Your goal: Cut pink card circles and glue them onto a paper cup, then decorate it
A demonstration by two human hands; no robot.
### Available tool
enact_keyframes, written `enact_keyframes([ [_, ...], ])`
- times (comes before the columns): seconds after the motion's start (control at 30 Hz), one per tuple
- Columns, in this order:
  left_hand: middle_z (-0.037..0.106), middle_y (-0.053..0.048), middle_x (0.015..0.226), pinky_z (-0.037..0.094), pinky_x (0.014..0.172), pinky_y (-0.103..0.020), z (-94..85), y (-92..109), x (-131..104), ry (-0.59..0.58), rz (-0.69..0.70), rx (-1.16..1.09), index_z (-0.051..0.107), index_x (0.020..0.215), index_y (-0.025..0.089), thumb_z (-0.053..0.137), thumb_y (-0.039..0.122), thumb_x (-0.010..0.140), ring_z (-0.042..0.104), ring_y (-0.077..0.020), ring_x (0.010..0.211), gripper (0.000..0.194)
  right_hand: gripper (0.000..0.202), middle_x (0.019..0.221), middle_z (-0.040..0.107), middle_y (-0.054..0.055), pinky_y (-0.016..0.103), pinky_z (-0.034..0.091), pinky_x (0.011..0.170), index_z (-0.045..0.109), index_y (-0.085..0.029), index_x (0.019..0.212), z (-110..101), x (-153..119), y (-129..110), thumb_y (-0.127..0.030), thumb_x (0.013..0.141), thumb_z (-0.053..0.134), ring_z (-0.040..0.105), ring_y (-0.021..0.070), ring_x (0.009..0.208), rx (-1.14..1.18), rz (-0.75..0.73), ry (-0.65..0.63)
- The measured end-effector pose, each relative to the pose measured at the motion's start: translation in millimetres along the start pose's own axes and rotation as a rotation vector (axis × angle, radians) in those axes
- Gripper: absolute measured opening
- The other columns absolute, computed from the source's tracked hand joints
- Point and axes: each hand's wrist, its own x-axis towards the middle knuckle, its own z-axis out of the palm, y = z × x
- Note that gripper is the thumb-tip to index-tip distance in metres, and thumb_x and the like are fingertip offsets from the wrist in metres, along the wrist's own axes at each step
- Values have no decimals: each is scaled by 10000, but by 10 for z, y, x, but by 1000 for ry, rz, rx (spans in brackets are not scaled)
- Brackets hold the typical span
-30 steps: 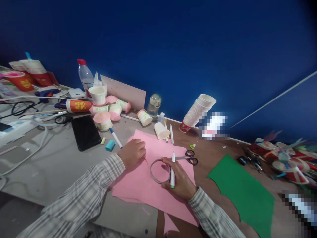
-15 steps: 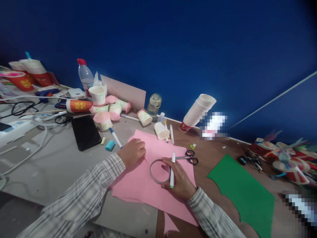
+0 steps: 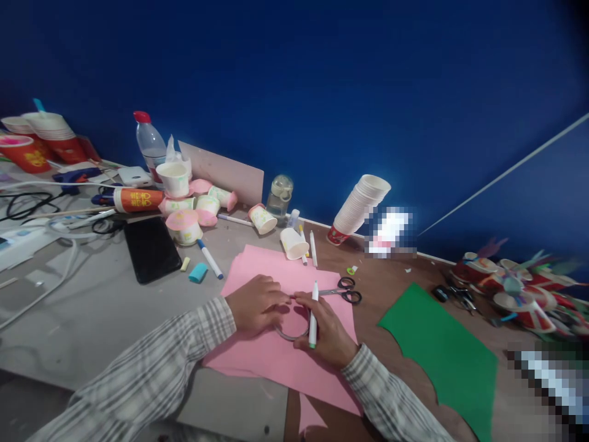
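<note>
A thin grey ring [image 3: 293,337] lies on a stack of pink paper [image 3: 257,356]. My left hand [image 3: 257,305] rests at the ring's left side with its fingers stretched out over that edge, hiding part of it. On the opposite side, my right hand [image 3: 329,334] has its fingertips and thumb at the ring's rim. A white marker with a green end [image 3: 313,316] is held in that same hand, its tip pointing away from me. Black-handled scissors [image 3: 347,292] lie just beyond my right hand, at the paper's upper right edge.
Green card [image 3: 444,350] lies to the right. At the back stand a tilted stack of paper cups [image 3: 359,209] and a small clear bottle [image 3: 278,201]. A black phone [image 3: 151,248], a blue-capped marker [image 3: 210,258] and several cups with pink paper [image 3: 184,227] are on the left.
My left hand has moved right, from the paper to the ring's left side, and now covers part of it. The right hand still has the marker and stays at the ring.
</note>
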Motion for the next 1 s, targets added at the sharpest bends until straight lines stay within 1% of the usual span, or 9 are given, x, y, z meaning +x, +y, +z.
enact_keyframes([
  [0.13, 575, -30, 798, 357, 708, -367, 86, 31, 43, -12, -37, 35, 427, 1192, 222, 482, 723, 571, 502, -240, 726, 800, 660, 1240, 575, 79, 475, 501, 928, 492, -267, 1167, 4, -8, 7, -286, 577, 787, 504, 279, 1136, 1, 14, -5],
  [0.4, 573, -49, 826, 321, 791, -435, 97, 132, 100, 3, -73, 147, 491, 1109, 190, 459, 737, 561, 504, -269, 772, 775, 663, 1215, 587, 74, 435, 542, 896, 529, -265, 1139, 22, 14, -49, -276, 538, 810, 519, 271, 1105, 86, 30, 25],
  [0.53, 586, -65, 834, 318, 799, -438, 74, 217, 173, -63, -147, 215, 555, 981, 168, 493, 773, 481, 508, -275, 791, 787, 687, 1264, 531, 64, 422, 550, 878, 493, -305, 1188, -28, -2, -65, -318, 570, 790, 495, 273, 1145, 286, 32, 42],
  [0.6, 597, -82, 851, 311, 812, -439, 56, 263, 215, -100, -181, 254, 572, 924, 161, 536, 754, 471, 509, -280, 809, 747, 654, 1270, 524, 72, 433, 543, 865, 475, -309, 1202, -122, -12, -46, -387, 615, 751, 507, 282, 1139, 432, 68, 145],
  [0.67, 606, -96, 867, 295, 842, -448, 42, 304, 251, -128, -209, 289, 577, 904, 159, 571, 731, 465, 508, -284, 826, 721, 577, 1160, 609, 81, 426, 556, 792, 462, -296, 1198, -239, -12, -6, -483, 686, 651, 570, 275, 1053, 616, 124, 371],
  [0.73, 610, -102, 875, 282, 866, -450, 35, 331, 277, -145, -223, 317, 577, 897, 161, 588, 722, 458, 506, -288, 845, 712, 526, 858, 717, 59, 374, 564, 652, 479, -264, 1165, -329, 3, 51, -572, 740, 511, 652, 240, 820, 794, 211, 574],
  [0.77, 611, -103, 874, 285, 865, -448, 33, 338, 287, -151, -227, 329, 578, 888, 163, 591, 720, 455, 505, -289, 848, 705, 525, 690, 717, 34, 335, 549, 570, 517, -240, 1116, -349, 14, 82, -608, 749, 446, 654, 214, 671, 853, 273, 621],
  [0.87, 607, -93, 860, 307, 832, -430, 31, 342, 305, -169, -232, 341, 579, 849, 169, 602, 713, 445, 504, -282, 831, 677, 559, 426, 616, -20, 227, 429, 353, 628, -174, 885, -292, 48, 167, -659, 720, 404, 518, 135, 369, 896, 457, 597],
  [1.0, 603, -84, 840, 308, 833, -428, 22, 344, 327, -196, -235, 363, 574, 824, 169, 607, 715, 431, 505, -275, 816, 674, 438, 349, 544, -69, 148, 252, 237, 617, -165, 769, -104, 81, 202, -585, 661, 556, 371, 73, 252, 852, 527, 562],
])
